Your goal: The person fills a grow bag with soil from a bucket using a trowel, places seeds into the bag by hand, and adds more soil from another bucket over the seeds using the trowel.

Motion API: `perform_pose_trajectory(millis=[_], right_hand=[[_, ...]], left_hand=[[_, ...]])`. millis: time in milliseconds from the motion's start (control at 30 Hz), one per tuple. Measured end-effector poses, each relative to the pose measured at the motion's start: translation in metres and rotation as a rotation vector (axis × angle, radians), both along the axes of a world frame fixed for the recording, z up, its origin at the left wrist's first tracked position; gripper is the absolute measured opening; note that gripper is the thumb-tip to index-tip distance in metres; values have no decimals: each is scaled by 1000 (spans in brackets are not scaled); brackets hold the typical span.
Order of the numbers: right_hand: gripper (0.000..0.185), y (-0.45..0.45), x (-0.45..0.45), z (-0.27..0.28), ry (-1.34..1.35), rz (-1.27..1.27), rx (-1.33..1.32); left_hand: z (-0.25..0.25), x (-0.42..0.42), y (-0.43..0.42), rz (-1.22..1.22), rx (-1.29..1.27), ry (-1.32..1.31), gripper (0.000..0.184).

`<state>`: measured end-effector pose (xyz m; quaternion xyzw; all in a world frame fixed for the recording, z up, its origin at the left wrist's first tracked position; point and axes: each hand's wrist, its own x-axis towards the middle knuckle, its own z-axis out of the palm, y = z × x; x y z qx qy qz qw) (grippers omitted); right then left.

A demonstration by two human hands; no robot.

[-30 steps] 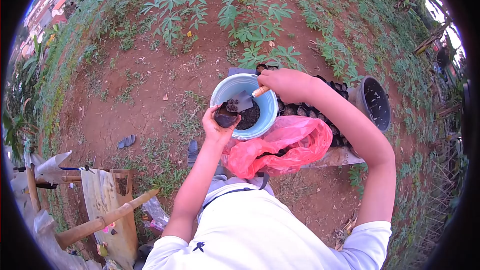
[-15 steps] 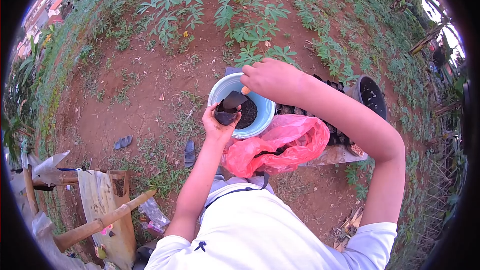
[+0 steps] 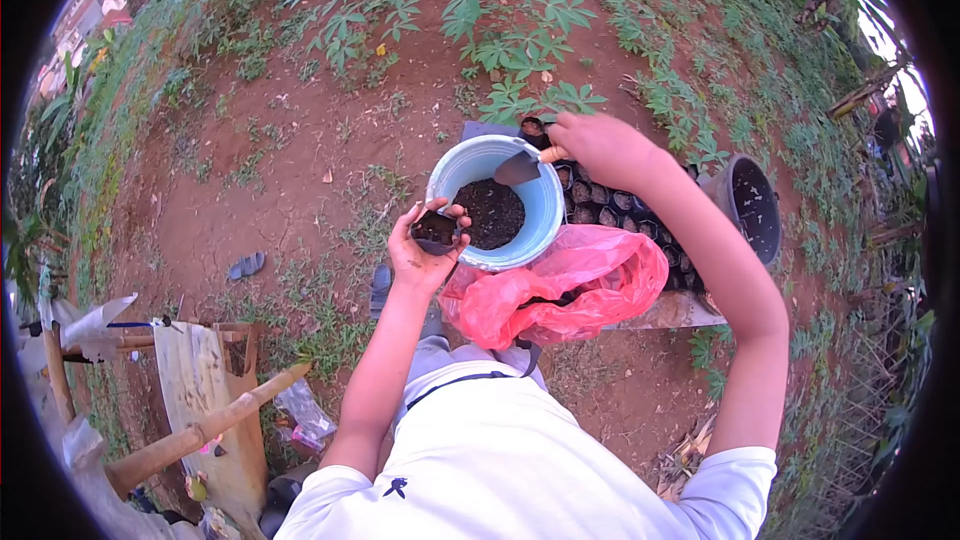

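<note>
My left hand point(image 3: 422, 252) is wrapped round a small black plastic pot bag point(image 3: 436, 229) with dark soil inside, beside the left rim of a light blue bucket point(image 3: 549, 230). Dark soil point(image 3: 490, 213) lies in the bottom of the bucket. My right hand point(image 3: 590, 145) is closed on the wooden handle of a small trowel point(image 3: 517, 169). The trowel's blade hangs over the bucket's upper right part, apart from the pot bag.
A red plastic bag point(image 3: 560, 292) lies against the bucket's near side. Rows of filled black pot bags point(image 3: 612, 208) stand to the right, near a dark tub point(image 3: 755, 208). Sandals point(image 3: 247, 265), a bamboo pole point(image 3: 205, 428) and leafy plants point(image 3: 510, 20) surround the spot.
The trowel has moved from over the pot bag to the bucket's right side, with my right hand. My left hand has lowered slightly to the left, and the pot bag's opening now shows soil.
</note>
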<state>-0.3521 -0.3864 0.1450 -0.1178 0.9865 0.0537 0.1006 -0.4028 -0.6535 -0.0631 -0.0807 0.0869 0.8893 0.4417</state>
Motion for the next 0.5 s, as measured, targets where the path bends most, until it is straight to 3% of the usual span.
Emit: perform_pose_trajectory(millis=[267, 500], right_hand=[[22, 20, -16, -152, -192, -29, -9], [26, 6, -37, -193, -308, -40, 41]], left_hand=[[-17, 4, -39, 26, -31, -64, 44], [-32, 12, -64, 100, -58, -107, 43]])
